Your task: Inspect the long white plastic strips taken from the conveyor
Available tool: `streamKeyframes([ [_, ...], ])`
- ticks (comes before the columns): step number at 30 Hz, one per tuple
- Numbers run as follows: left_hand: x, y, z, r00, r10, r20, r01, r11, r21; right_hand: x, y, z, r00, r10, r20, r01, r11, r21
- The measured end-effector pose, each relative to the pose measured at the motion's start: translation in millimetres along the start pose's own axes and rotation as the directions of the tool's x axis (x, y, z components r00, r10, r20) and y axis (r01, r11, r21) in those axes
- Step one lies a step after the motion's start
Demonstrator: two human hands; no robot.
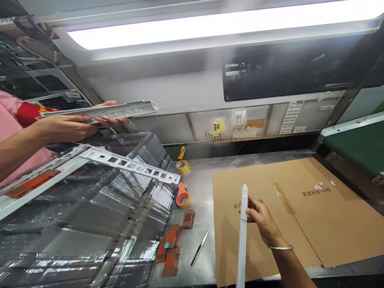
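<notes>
My right hand [265, 225], with a thin bracelet at the wrist, holds a long white plastic strip [242, 244] upright over the cardboard. Its fingers and thumb are closed around the strip near the upper end, and the lower end runs out of the picture. Beneath lies a flat cardboard sheet [240, 264] with printed lettering. Small white plastic scraps [319, 187] rest on the sheet's far right part. A craft knife [200, 246] lies on the metal table left of the cardboard. My left hand is out of view.
At left, a co-worker's hands [75, 126] hold a long pale plastic part [132, 109]. Clear plastic trays [99, 224] are stacked below, bearing a white slotted strip [135, 166]. Orange-brown blocks [171, 262], a tape dispenser [182, 196] and yellow tape [182, 167] lie on the metal table [204, 212].
</notes>
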State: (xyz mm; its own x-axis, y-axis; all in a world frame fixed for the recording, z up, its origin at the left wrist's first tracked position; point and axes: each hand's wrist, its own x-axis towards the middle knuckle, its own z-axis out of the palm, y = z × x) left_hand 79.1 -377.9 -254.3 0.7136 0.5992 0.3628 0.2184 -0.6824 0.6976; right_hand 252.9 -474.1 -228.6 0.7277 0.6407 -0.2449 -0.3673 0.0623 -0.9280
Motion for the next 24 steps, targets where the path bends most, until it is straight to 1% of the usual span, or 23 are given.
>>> streamKeyframes([
  [5, 23, -14, -2.5, 0.999, 0.019, -0.049, -0.020, 1.000, -0.020, 1, 2, -1, 1.000, 0.014, -0.013, -0.014, 1.000, 0.014],
  [9, 40, -27, -8.0, 0.998, 0.037, -0.060, -0.039, 0.999, -0.031, 2, 6, -3, 1.000, 0.018, -0.019, -0.018, 1.000, 0.014],
  [14, 56, -36, -21.3, 0.997, 0.059, -0.049, -0.061, 0.997, -0.040, 2, 9, -6, 0.998, 0.031, -0.048, -0.031, 0.999, 0.007],
  [19, 62, -38, -37.2, 0.996, 0.082, -0.047, -0.084, 0.995, -0.055, -2, 9, -11, 0.997, 0.030, -0.071, -0.029, 0.999, 0.017],
  [21, 69, -35, -48.8, 0.994, 0.090, -0.057, -0.093, 0.994, -0.065, -5, 8, -13, 0.997, 0.022, -0.071, -0.021, 1.000, 0.017],
  [22, 78, -32, -58.7, 0.994, 0.095, -0.063, -0.099, 0.993, -0.071, -6, 7, -14, 0.997, 0.013, -0.070, -0.012, 1.000, 0.016],
  [23, 91, -29, -72.6, 0.992, 0.099, -0.076, -0.104, 0.992, -0.076, -8, 6, -14, 0.998, 0.001, -0.069, 0.000, 1.000, 0.015],
  [24, 112, -26, -90.9, 0.991, 0.098, -0.092, -0.106, 0.991, -0.083, -9, 5, -15, 0.998, -0.011, -0.065, 0.012, 1.000, 0.015],
])
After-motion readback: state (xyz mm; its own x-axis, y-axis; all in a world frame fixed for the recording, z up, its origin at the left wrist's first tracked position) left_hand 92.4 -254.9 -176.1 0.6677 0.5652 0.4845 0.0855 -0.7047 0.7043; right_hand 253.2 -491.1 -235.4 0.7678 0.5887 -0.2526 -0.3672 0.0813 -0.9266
